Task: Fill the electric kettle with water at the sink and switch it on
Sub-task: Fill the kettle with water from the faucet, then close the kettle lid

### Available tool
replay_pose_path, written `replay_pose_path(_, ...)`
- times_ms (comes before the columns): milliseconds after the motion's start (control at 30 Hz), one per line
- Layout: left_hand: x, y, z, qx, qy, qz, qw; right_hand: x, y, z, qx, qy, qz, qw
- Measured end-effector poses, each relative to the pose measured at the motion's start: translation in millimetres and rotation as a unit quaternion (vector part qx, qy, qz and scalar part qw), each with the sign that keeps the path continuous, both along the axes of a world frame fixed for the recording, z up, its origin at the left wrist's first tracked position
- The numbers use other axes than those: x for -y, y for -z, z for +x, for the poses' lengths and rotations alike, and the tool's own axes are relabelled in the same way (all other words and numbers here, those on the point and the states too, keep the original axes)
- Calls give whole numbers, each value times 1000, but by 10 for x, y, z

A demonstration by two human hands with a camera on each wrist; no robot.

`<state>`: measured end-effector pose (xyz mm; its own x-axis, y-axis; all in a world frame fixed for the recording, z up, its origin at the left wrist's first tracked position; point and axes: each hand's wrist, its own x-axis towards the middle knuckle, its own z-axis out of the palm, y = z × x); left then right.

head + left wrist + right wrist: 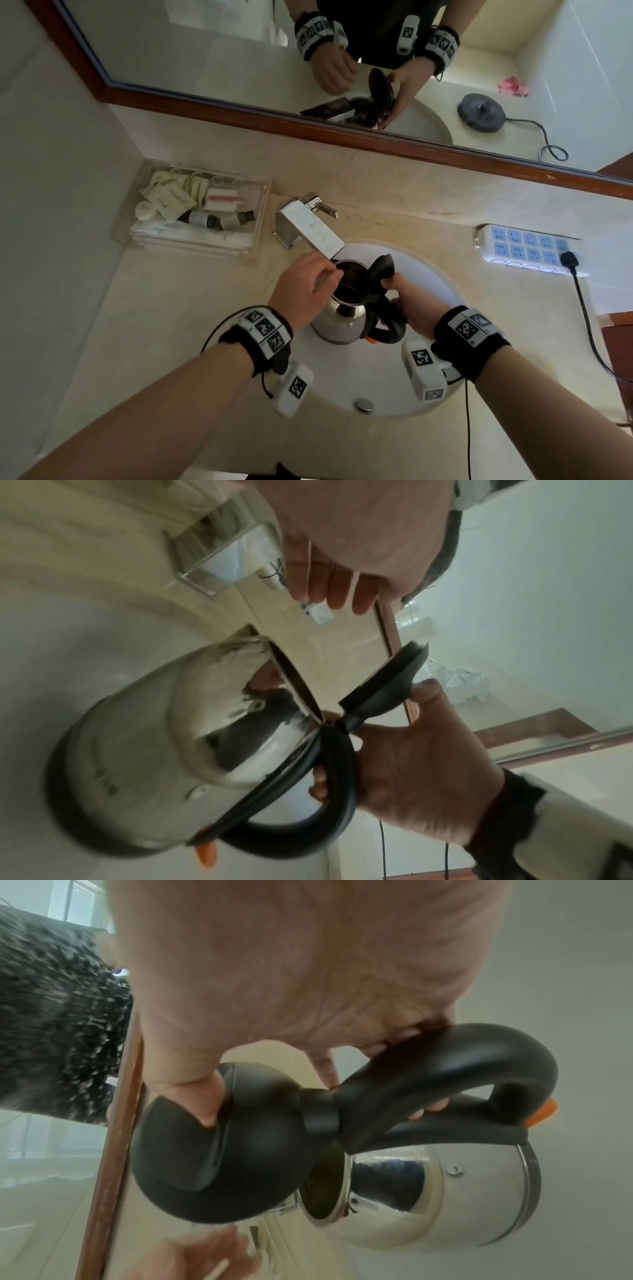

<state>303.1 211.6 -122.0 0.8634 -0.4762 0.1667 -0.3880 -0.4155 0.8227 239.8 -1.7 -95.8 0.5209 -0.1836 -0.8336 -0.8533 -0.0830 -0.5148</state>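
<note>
The steel electric kettle hangs over the white sink basin, its mouth just below the chrome faucet spout. My right hand grips the black handle, and its thumb props the black lid upright. An orange switch sits at the foot of the handle. My left hand hovers by the kettle's rim and the spout tip, fingers relaxed and holding nothing. In the left wrist view those fingers hang loose above the kettle. No water is visible.
The faucet lever is behind the spout. A clear tray of toiletries stands at the left. A blue-white power strip with a black plug lies at the right. The kettle's round base shows only in the mirror. The drain is near me.
</note>
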Motion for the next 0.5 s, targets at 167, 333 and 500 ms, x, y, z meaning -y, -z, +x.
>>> replay_pose_path(167,-1,111,-266,-302,-48,-1,952,25,-156,-143,9,3,-3,1000)
replay_pose_path(333,92,157,-251,-415,32,-64,907,51,-304,-240,2,-9,5,1000)
replay_pose_path(500,198,176,-322,-336,62,-57,938,178,-257,-318,15,15,1,1000)
